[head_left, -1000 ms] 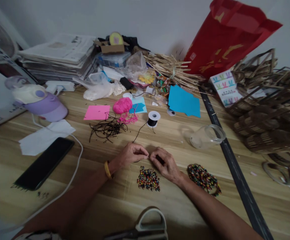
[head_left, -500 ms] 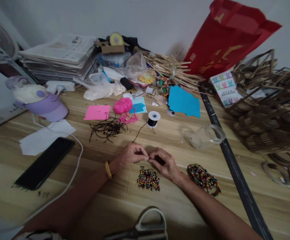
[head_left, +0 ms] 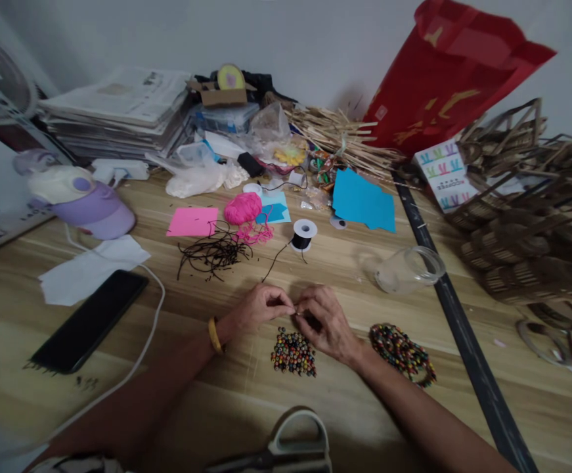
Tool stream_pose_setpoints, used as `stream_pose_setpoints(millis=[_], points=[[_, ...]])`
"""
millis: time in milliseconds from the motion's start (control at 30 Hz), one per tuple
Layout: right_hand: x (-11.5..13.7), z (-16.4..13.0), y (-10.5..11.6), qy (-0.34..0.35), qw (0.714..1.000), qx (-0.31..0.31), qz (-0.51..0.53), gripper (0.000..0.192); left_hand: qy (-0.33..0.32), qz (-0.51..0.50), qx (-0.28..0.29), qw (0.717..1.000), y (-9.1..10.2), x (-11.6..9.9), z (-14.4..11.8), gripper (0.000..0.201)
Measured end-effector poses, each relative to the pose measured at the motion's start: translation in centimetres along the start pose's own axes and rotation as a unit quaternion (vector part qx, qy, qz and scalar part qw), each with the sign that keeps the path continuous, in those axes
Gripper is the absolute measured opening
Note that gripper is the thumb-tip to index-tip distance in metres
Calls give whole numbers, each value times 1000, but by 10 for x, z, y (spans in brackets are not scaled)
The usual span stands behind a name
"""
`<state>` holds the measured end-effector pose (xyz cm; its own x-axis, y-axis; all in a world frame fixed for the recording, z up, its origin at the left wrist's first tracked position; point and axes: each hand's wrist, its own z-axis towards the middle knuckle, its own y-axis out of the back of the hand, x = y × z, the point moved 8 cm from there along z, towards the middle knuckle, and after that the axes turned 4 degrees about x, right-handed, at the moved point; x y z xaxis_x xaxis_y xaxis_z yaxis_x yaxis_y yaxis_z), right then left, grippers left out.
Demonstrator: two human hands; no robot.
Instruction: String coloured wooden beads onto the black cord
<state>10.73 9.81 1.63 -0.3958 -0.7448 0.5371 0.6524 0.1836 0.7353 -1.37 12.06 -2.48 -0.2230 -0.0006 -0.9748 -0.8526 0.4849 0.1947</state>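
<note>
My left hand, with a yellow bracelet on its wrist, pinches thumb and forefinger together. My right hand meets it fingertip to fingertip, its fingers curled in a pinch. Whatever lies between the fingertips is too small to make out. Just below the hands is a loose patch of small multicoloured beads. Right of my right wrist lies a coil of strung beads. A white spool of black cord stands beyond the hands, its loose end trailing toward my left hand.
Scissors lie at the near edge. Cut black cords, pink yarn and blue paper are farther back. A glass jar lies on its side at right, near woven baskets. A phone and white cable are left.
My right hand has turned slightly and its fingers have curled a little more at the meeting point. My left hand stays nearly in place, still pinched.
</note>
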Motion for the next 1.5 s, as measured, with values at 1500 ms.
stream_pose_setpoints(millis=[1500], points=[[-2, 15, 33, -81, 992, 98, -8, 12, -75, 140, -57, 986, 4, -19, -5, 8]])
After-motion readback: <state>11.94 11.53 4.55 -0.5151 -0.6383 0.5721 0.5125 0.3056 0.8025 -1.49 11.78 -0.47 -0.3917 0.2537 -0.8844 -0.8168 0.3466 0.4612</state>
